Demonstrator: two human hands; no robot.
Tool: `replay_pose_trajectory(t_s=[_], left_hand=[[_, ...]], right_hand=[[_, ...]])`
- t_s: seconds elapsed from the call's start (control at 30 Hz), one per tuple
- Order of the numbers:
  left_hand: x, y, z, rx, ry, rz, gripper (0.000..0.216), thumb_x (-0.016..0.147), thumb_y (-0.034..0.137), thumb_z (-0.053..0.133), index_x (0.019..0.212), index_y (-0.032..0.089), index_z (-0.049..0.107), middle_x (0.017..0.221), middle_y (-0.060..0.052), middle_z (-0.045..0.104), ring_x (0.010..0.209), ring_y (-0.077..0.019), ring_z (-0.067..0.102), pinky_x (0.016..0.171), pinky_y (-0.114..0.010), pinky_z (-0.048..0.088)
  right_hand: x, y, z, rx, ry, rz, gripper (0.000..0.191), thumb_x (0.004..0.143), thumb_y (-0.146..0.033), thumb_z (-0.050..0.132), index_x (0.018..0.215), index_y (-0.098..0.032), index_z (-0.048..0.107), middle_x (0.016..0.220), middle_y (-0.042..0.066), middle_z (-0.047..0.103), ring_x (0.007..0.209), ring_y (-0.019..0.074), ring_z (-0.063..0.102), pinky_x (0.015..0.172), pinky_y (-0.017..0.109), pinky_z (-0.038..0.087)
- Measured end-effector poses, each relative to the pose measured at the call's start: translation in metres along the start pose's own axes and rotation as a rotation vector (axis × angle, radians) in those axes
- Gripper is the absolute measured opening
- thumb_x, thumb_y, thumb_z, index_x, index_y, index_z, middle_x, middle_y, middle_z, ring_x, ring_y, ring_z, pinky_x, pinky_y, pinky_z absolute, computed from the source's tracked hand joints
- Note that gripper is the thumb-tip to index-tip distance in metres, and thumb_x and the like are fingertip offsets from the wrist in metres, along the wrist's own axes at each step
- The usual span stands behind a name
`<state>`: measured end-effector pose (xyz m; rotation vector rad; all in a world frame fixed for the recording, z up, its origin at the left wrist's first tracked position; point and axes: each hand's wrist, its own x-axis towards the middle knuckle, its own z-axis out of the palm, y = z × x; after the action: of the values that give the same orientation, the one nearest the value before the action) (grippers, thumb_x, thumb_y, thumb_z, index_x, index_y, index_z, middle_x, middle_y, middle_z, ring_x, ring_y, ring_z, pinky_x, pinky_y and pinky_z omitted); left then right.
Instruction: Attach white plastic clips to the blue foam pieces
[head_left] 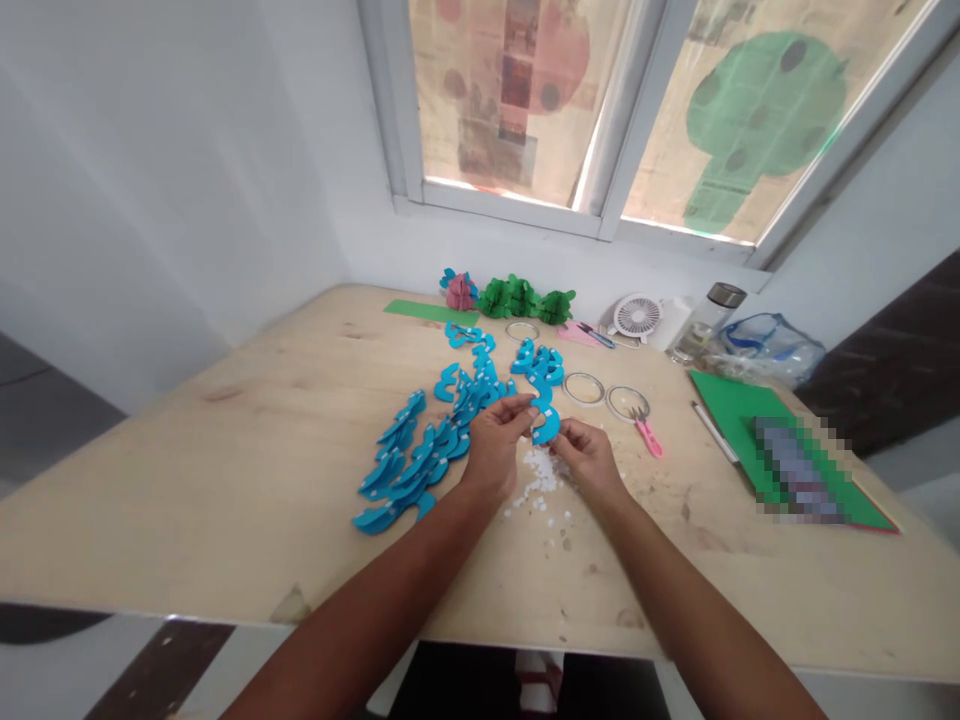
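Between my two hands is a curved blue paper piece (548,428) with small white squares on it. My left hand (496,440) pinches its left side, and my right hand (589,455) has its fingers closed at the lower right edge. Left of my left hand lie overlapping rows of blue paper cutouts (420,462), also dotted with white squares. A smaller group of blue cutouts (538,360) sits just beyond my hands. Small white paper bits (544,478) are scattered on the table below the held piece.
Pink thread snips (649,436) and metal rings (583,388) lie to the right. Green folded paper shapes (521,298) stand along the wall, near a small white fan (636,317) and a glass bottle (705,322). Green sheets (742,420) lie at the table's right side.
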<state>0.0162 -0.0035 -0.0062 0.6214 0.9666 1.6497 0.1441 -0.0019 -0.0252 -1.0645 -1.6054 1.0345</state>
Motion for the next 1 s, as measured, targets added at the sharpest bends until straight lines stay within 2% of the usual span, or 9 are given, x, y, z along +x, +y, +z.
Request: replay_pose_trajectory(t_s=[0.2, 0.37, 0.57, 0.77, 1.0], left_hand=[[-0.002, 0.001, 0.001, 0.002, -0.003, -0.001, 0.021, 0.05, 0.018, 0.073, 0.071, 0.014, 0.069, 0.062, -0.001, 0.064, 0.056, -0.0089, 0.053, 0.056, -0.022, 0.039], [-0.003, 0.002, 0.002, 0.022, 0.011, 0.017, 0.022, 0.051, 0.019, 0.073, 0.071, 0.013, 0.069, 0.064, -0.001, 0.065, 0.056, -0.009, 0.054, 0.057, -0.022, 0.04], [-0.007, 0.003, 0.003, 0.067, 0.01, 0.047, 0.02, 0.051, 0.017, 0.073, 0.07, 0.014, 0.069, 0.066, -0.001, 0.066, 0.057, -0.0094, 0.055, 0.057, -0.022, 0.041], [-0.006, 0.0, 0.002, 0.06, 0.003, 0.052, 0.019, 0.052, 0.016, 0.073, 0.07, 0.014, 0.069, 0.068, -0.002, 0.067, 0.06, -0.0103, 0.057, 0.061, -0.023, 0.044], [-0.007, -0.001, 0.002, 0.068, 0.003, 0.082, 0.019, 0.053, 0.016, 0.073, 0.071, 0.014, 0.069, 0.071, -0.002, 0.068, 0.063, -0.0114, 0.059, 0.065, -0.025, 0.046]], right_hand=[[-0.002, -0.001, 0.002, -0.027, 0.06, -0.012, 0.022, 0.076, -0.037, 0.058, 0.082, -0.016, 0.063, 0.065, 0.001, 0.058, 0.058, 0.0128, 0.051, 0.054, 0.024, 0.039], [-0.002, -0.001, 0.003, -0.036, 0.134, -0.064, 0.029, 0.075, -0.031, 0.059, 0.101, -0.018, 0.057, 0.072, 0.001, 0.061, 0.062, 0.0138, 0.054, 0.06, 0.026, 0.043], [-0.003, -0.01, 0.002, -0.098, 0.228, -0.114, 0.015, 0.075, -0.029, 0.058, 0.086, -0.02, 0.056, 0.076, 0.001, 0.061, 0.064, 0.0136, 0.054, 0.061, 0.026, 0.044], [-0.004, -0.014, 0.0, -0.13, 0.202, -0.198, 0.01, 0.077, -0.026, 0.056, 0.071, -0.019, 0.055, 0.08, 0.003, 0.063, 0.069, 0.0147, 0.054, 0.063, 0.026, 0.043], [-0.004, -0.013, -0.002, -0.151, 0.156, -0.247, 0.012, 0.079, -0.023, 0.053, 0.077, -0.019, 0.063, 0.081, 0.005, 0.064, 0.074, 0.0167, 0.057, 0.067, 0.028, 0.043]])
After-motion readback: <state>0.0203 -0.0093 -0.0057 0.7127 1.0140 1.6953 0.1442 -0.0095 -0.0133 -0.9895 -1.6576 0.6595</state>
